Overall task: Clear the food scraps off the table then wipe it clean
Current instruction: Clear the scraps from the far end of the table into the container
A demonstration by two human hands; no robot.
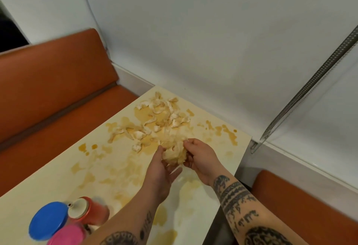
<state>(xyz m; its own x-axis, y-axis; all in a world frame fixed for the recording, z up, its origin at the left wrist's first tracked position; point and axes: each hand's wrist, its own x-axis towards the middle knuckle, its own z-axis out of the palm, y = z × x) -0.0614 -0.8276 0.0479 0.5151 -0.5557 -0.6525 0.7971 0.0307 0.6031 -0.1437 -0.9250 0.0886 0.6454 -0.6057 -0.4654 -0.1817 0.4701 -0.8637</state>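
Note:
Pale, torn food scraps (158, 117) lie scattered over the far part of a cream table (58, 182), among brownish-yellow sauce smears. Both my hands are together over the table's right side, holding a gathered clump of scraps (174, 152) between them. My left hand (160, 171) lies palm-up under the clump, fingers cupped. From the right, my right hand (201, 159) curls its fingers round the clump. More scraps stay spread beyond my hands toward the wall.
A red squeeze bottle (91, 211), a blue lid (47, 220) and a pink lid (67, 235) stand at the table's near left. Orange bench seats (58, 93) flank the table. A white wall borders the far side, with a blind cord (310, 84) at right.

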